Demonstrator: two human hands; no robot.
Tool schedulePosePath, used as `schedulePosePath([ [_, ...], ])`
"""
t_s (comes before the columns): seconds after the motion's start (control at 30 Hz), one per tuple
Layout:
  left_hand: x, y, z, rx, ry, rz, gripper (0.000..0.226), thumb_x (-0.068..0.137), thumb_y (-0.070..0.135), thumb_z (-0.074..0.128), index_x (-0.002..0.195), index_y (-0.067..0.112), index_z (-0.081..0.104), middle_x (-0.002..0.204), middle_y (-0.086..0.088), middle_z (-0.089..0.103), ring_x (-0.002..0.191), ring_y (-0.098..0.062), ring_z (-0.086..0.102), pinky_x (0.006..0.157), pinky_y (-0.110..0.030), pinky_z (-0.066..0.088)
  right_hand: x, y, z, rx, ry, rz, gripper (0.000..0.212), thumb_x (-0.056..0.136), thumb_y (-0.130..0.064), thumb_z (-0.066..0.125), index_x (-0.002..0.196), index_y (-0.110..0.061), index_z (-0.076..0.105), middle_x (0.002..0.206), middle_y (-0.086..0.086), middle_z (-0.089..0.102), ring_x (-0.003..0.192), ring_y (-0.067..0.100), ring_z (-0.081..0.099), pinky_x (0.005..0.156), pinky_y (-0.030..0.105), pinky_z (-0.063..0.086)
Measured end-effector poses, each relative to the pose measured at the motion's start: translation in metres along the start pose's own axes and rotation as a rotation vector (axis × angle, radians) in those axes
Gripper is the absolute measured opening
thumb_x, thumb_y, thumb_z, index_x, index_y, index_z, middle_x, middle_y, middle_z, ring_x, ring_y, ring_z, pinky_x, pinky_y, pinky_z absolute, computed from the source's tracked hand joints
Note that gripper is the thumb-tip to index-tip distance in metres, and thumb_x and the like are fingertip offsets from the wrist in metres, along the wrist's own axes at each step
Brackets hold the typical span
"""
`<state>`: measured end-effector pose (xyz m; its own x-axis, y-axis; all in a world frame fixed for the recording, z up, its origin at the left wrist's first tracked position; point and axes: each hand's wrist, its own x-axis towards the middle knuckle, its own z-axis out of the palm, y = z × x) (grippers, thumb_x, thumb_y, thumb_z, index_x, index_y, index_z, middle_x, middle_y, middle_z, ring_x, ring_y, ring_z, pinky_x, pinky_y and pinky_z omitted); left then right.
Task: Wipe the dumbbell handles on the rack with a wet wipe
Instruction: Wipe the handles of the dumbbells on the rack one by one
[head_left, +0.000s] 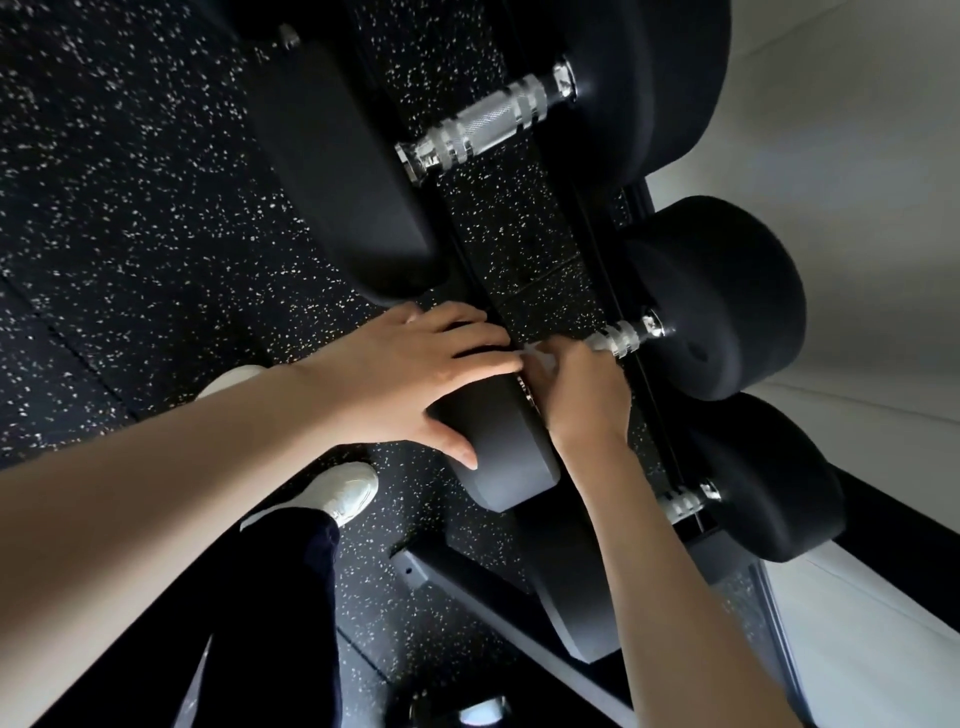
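Observation:
Black dumbbells with chrome handles lie in a row on a black rack (644, 384). My left hand (415, 374) rests flat on the near head (498, 452) of the middle dumbbell, fingers spread over it. My right hand (576, 395) is closed around that dumbbell's handle (618, 340), with a white wet wipe (540, 356) bunched under the fingers; only the handle's far end shows. The dumbbell above has its whole knurled handle (485, 122) bare. The one below shows a short bit of handle (685, 501) past my right forearm.
Black speckled rubber flooring (130, 208) lies under and left of the rack. My white shoe (348, 491) and dark trouser leg stand close to the rack's base. A white wall (857, 260) runs behind the dumbbells. A rack foot (467, 582) juts toward my feet.

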<state>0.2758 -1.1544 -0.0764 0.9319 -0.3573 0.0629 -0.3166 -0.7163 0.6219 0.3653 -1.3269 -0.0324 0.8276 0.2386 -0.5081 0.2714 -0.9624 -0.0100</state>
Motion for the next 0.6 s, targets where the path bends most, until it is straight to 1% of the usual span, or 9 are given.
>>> schedulePosePath([
  [0.17,0.0,-0.002,-0.001,0.014,-0.008,0.003,0.084,0.071,0.082,0.036,0.137,0.03,0.039,0.137,0.005,0.051,0.125,-0.021,0.038,0.077,-0.046,0.052,0.001,0.005,0.002,0.033,0.023,-0.004,0.03,0.093,-0.044,0.05,0.107,-0.023,0.066,0.09,0.013,0.068,0.087,0.033,0.063,0.068,0.036,0.049],
  [0.37,0.0,-0.002,0.001,0.014,-0.026,-0.005,0.085,0.071,0.083,0.034,0.137,0.03,0.041,0.139,0.006,0.05,0.127,-0.02,0.036,0.08,-0.045,0.051,0.005,0.01,-0.002,0.008,0.068,-0.025,0.028,0.095,-0.038,0.049,0.109,-0.019,0.065,0.089,0.011,0.069,0.087,0.032,0.064,0.07,0.035,0.049],
  [0.5,0.0,-0.003,0.0,0.018,-0.032,0.0,0.085,0.073,0.083,0.032,0.139,0.03,0.04,0.14,0.004,0.049,0.127,-0.021,0.037,0.08,-0.045,0.051,0.009,0.017,-0.01,-0.012,0.154,-0.024,0.028,0.096,-0.034,0.049,0.112,-0.017,0.065,0.089,0.011,0.07,0.085,0.03,0.065,0.069,0.033,0.048],
  [0.6,-0.001,-0.003,0.0,0.016,-0.038,0.003,0.084,0.075,0.083,0.031,0.14,0.03,0.039,0.141,0.004,0.047,0.128,-0.022,0.037,0.082,-0.046,0.051,0.018,0.03,-0.016,0.07,0.225,0.031,0.029,0.094,-0.038,0.051,0.111,-0.019,0.066,0.087,0.009,0.071,0.082,0.027,0.067,0.071,0.035,0.054],
])
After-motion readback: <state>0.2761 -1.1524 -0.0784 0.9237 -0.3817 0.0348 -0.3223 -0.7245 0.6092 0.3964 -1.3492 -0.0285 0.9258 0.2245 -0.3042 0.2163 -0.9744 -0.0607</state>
